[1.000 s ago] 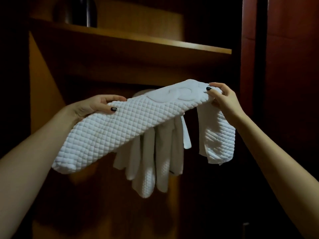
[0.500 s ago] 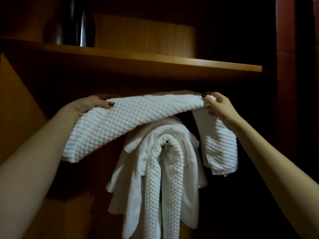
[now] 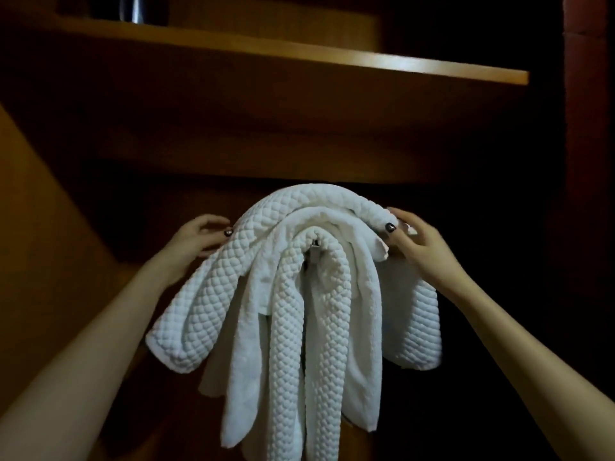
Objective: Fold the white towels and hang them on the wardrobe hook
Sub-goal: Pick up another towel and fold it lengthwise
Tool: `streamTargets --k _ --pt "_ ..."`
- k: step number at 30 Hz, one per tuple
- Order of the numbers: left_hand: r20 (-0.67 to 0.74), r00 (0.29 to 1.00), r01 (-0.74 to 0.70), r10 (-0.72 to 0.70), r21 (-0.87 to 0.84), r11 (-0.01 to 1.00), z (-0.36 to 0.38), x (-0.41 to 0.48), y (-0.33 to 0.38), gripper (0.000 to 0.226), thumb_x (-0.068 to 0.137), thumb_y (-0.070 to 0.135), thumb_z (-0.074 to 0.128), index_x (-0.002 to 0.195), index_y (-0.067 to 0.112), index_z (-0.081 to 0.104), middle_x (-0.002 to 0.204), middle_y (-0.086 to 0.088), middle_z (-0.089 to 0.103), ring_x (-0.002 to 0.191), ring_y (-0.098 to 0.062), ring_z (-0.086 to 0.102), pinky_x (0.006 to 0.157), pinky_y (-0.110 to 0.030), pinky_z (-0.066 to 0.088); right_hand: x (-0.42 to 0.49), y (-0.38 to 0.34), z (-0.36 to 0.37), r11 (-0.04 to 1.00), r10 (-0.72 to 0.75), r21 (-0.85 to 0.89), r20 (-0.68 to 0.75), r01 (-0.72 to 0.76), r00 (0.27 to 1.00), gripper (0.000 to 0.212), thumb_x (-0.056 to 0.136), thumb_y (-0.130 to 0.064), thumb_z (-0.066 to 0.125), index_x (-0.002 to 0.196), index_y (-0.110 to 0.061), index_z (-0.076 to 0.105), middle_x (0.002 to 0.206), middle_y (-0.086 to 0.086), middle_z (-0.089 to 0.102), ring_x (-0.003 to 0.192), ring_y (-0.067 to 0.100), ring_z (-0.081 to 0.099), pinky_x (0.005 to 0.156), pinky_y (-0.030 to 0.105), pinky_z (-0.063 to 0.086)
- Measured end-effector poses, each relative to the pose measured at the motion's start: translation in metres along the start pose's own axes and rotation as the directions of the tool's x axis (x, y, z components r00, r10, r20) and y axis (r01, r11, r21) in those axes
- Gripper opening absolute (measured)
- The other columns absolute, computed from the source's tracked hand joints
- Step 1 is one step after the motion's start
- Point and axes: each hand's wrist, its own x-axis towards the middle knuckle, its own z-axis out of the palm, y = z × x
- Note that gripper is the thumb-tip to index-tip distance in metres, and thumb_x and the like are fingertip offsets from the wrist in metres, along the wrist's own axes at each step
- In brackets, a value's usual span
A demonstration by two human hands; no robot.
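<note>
The task looks nearly done. The top waffle towel is draped over the wardrobe hook, on the other white towels hanging there. The right hand pinches its right side. The left hand touches its left edge with loose fingers. Only letting go and straightening seem left.

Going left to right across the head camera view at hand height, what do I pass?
First the left hand, then the hanging white towels, then the right hand.
</note>
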Motion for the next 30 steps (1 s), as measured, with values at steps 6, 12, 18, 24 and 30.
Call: streamTargets --k 6,12,18,24,30 --pt "0.007 0.822 -0.518 0.570 0.426 0.742 0.057 -0.054 0.040 0.023 0.088 0.014 0.064 0.109 0.025 0.067 0.132 0.015 0.047 0.122 -0.004 0.045 0.096 -0.020 0.041 0.004 -0.011 0.002 0.922 -0.297 -0.283 -0.074 0.266 0.952 0.021 0.093 -0.010 0.061 0.100 -0.027 0.071 0.115 -0.005 0.049 0.111 0.007 0.045 0.088 0.006 0.037" --pt "-0.040 0.785 -0.463 0.618 0.626 0.628 0.053 -0.048 0.033 0.029 0.088 0.005 0.061 0.109 0.022 0.070 0.126 -0.001 0.058 0.114 -0.018 0.055 0.097 -0.040 0.044 0.017 -0.013 0.015 0.932 -0.282 -0.240 -0.012 0.271 0.959 0.032 0.093 -0.002 0.053 0.107 -0.024 0.071 0.121 -0.007 0.058 0.117 0.015 0.052 0.099 0.039 0.047" --pt "0.014 0.728 -0.500 0.686 0.696 0.515 0.040 -0.030 0.052 0.027 0.089 0.002 0.059 0.110 0.015 0.070 0.115 -0.003 0.065 0.102 -0.015 0.061 0.084 -0.023 0.042 0.027 -0.025 0.009 0.908 -0.357 -0.231 0.006 0.349 0.934 0.039 0.089 0.009 0.052 0.107 -0.018 0.074 0.112 -0.006 0.067 0.108 0.009 0.060 0.088 0.031 0.052" --pt "-0.122 0.721 -0.393 0.682 0.739 0.547 0.031 0.001 0.040 0.035 0.087 -0.007 0.048 0.109 0.011 0.068 0.112 -0.008 0.065 0.099 -0.026 0.062 0.080 -0.028 0.043 0.056 -0.047 0.028 0.920 -0.340 -0.214 -0.019 0.328 0.940 0.034 0.093 0.007 0.050 0.109 -0.013 0.073 0.116 0.000 0.069 0.115 0.010 0.060 0.099 0.019 0.047" --pt "-0.028 0.743 -0.501 0.669 0.640 0.583 0.029 -0.035 -0.017 0.033 0.087 0.009 0.046 0.112 0.008 0.067 0.116 -0.012 0.063 0.105 -0.026 0.061 0.087 -0.034 0.049 0.022 -0.036 0.020 0.961 -0.237 -0.121 0.098 0.248 0.967 0.051 0.088 0.008 0.047 0.120 -0.027 0.067 0.127 -0.014 0.059 0.122 -0.002 0.049 0.095 0.005 0.039"
